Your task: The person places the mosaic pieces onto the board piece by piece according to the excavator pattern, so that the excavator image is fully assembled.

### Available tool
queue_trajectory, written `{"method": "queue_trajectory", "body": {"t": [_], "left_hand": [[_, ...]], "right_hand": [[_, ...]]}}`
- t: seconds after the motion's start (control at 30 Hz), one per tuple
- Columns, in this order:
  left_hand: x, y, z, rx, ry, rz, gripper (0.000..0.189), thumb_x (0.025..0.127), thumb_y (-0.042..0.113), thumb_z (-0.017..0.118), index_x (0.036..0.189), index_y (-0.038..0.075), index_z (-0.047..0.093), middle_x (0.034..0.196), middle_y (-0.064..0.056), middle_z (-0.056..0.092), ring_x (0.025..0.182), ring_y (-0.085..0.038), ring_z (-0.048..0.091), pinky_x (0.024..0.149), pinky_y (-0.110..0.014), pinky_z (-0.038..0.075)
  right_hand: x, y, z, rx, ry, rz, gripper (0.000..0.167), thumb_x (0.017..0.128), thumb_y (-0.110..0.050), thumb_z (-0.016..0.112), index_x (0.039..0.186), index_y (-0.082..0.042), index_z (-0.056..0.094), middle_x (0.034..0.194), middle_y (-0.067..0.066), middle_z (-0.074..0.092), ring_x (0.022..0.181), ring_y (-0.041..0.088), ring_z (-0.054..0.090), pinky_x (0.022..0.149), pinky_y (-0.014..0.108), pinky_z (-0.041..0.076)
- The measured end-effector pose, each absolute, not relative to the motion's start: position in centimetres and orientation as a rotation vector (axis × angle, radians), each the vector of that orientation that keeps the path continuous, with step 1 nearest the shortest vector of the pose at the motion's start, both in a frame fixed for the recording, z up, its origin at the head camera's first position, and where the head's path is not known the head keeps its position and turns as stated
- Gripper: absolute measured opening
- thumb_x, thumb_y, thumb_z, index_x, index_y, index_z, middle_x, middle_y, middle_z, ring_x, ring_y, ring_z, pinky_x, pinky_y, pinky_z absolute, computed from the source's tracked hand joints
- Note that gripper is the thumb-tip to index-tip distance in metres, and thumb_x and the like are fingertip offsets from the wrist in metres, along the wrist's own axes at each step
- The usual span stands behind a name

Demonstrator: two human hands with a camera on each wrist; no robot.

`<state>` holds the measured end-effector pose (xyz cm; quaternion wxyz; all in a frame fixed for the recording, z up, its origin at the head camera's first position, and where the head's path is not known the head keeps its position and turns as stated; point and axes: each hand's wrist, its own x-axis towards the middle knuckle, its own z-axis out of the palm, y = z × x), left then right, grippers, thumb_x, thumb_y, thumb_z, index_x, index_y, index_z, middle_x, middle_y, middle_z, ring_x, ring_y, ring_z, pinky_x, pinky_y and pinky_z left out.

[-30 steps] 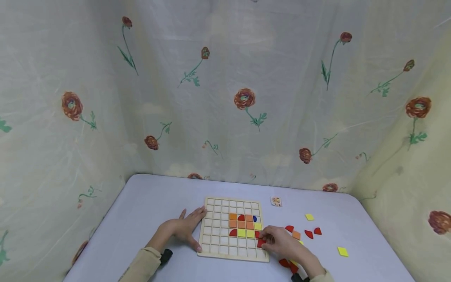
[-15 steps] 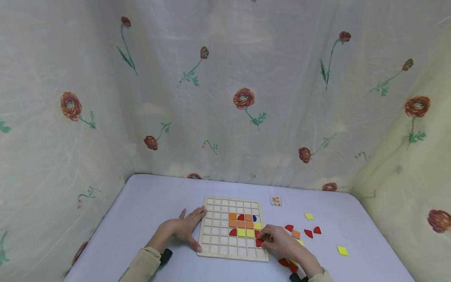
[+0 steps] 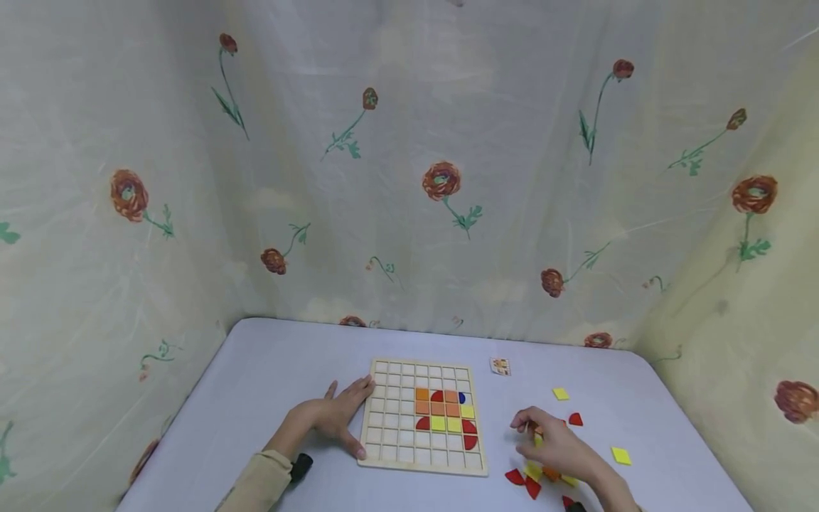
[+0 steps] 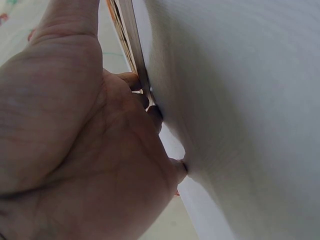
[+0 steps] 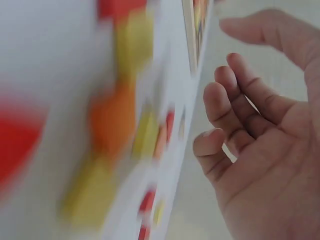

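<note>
A wooden grid board (image 3: 422, 468) lies on the table, with orange and yellow squares and red quarter-round tiles in its right half. My left hand (image 3: 334, 416) rests with spread fingers along the board's left edge; the left wrist view shows its palm (image 4: 95, 145) beside that edge. A red quarter-round tile (image 3: 470, 442) sits in the rightmost column. Right of the board, my right hand (image 3: 559, 446) is over a cluster of loose tiles and partly hides them. Between its thumb and loosely bent fingers (image 5: 220, 102) nothing is held, as the right wrist view shows.
A small picture card (image 3: 500, 366) lies beyond the board's right corner. Single yellow squares (image 3: 560, 393) and a red tile (image 3: 576, 419) are scattered further right. Red tiles (image 3: 515, 477) lie near the board's front right. A flowered curtain surrounds the table.
My right hand has let go of the red quarter-round tile in the rightmost column and moved right, over the loose tiles. The left hand has stayed in place.
</note>
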<state>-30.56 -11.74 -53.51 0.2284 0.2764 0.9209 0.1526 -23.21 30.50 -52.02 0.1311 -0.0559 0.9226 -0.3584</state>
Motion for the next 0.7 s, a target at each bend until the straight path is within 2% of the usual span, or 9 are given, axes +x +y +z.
{"method": "queue_trajectory", "body": {"t": [0.27,0.43,0.5,0.7], "left_hand": [[-30.3,-11.7,-53.2,0.760,2.543,0.430,0.125,0.063,0.060,0.081,0.155,0.008,0.014,0.164,-0.009,0.005,0.151,-0.026,0.004,0.117,-0.062,0.001],[-30.2,-11.7,-53.0,0.758,2.543,0.442,0.125,0.063,0.059,0.082,0.155,0.008,0.014,0.164,-0.009,0.005,0.151,-0.027,0.004,0.118,-0.062,0.001],[-30.2,-11.7,-53.0,0.758,2.542,0.448,0.126,0.063,0.060,0.081,0.155,0.008,0.014,0.164,-0.009,0.005,0.151,-0.027,0.004,0.118,-0.062,0.001],[-30.3,-11.8,-52.9,0.773,2.525,0.466,0.127,0.062,0.061,0.081,0.155,0.007,0.012,0.164,-0.011,0.004,0.151,-0.029,0.003,0.117,-0.062,-0.001]], "right_hand": [[-21.4,39.3,-51.9,-0.016,2.745,-0.976,0.048,0.081,-0.021,0.075,0.119,-0.001,0.053,0.106,0.006,0.056,0.092,0.017,0.045,0.072,0.028,0.040],[-20.0,43.8,-52.4,-0.034,2.869,-0.958,0.049,0.079,-0.013,0.075,0.118,0.006,0.051,0.108,0.012,0.060,0.087,0.006,0.045,0.071,0.022,0.043],[-19.8,45.1,-52.8,-0.021,2.899,-0.935,0.049,0.078,-0.009,0.074,0.116,0.010,0.050,0.109,0.015,0.061,0.087,0.005,0.047,0.072,0.022,0.044],[-19.7,46.6,-54.1,0.127,2.803,-0.898,0.053,0.079,-0.006,0.067,0.121,0.015,0.044,0.117,0.021,0.056,0.097,0.020,0.054,0.076,0.025,0.048]]}}
